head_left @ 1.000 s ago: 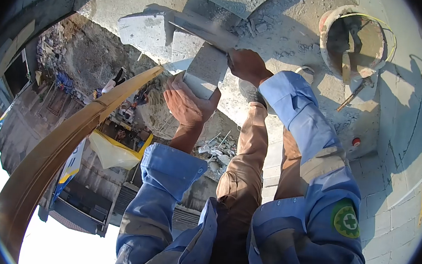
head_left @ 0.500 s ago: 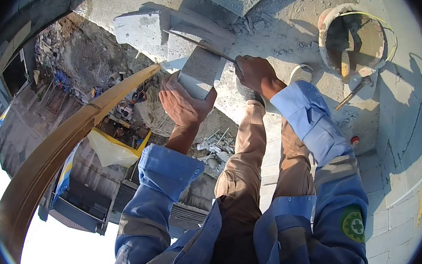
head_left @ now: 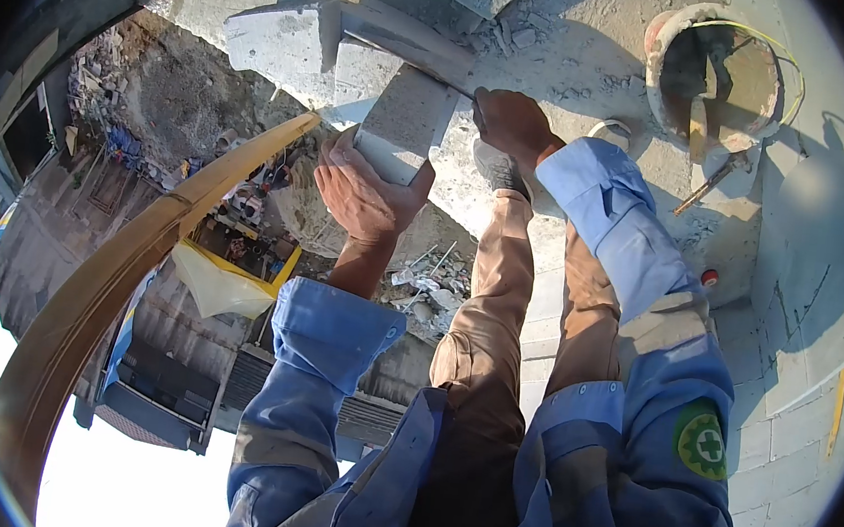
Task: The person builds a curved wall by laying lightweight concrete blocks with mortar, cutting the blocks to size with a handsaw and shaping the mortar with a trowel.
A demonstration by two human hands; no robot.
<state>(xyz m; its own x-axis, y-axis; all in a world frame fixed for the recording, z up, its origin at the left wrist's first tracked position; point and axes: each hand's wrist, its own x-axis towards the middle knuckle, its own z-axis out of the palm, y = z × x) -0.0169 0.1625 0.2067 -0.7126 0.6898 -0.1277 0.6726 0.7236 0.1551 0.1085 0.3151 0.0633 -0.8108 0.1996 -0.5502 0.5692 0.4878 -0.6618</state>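
My left hand (head_left: 363,196) grips the near end of a grey concrete block (head_left: 401,119), with the thumb on its right side and the fingers on its left. Closed around the handle end of a thin, long-bladed tool (head_left: 450,84) is my right hand (head_left: 516,126). The blade shows nearly edge-on and runs left across the far end of the block; its exact kind cannot be told. Just beyond lie another pale block (head_left: 279,38) and a dusty grey piece (head_left: 406,43). The tool's handle is hidden in my fist.
A mortar-caked bucket (head_left: 666,89) with a wooden-handled tool stands at the right, near a grey block wall (head_left: 767,449). A bamboo pole (head_left: 148,235) curves up on the left. Beyond the ledge is a drop to rubble and roofs (head_left: 61,262). My shoes are on the dusty concrete.
The blade has shifted slightly up and away along the far end of the block. My right hand has moved up a little with it; my left hand keeps its hold.
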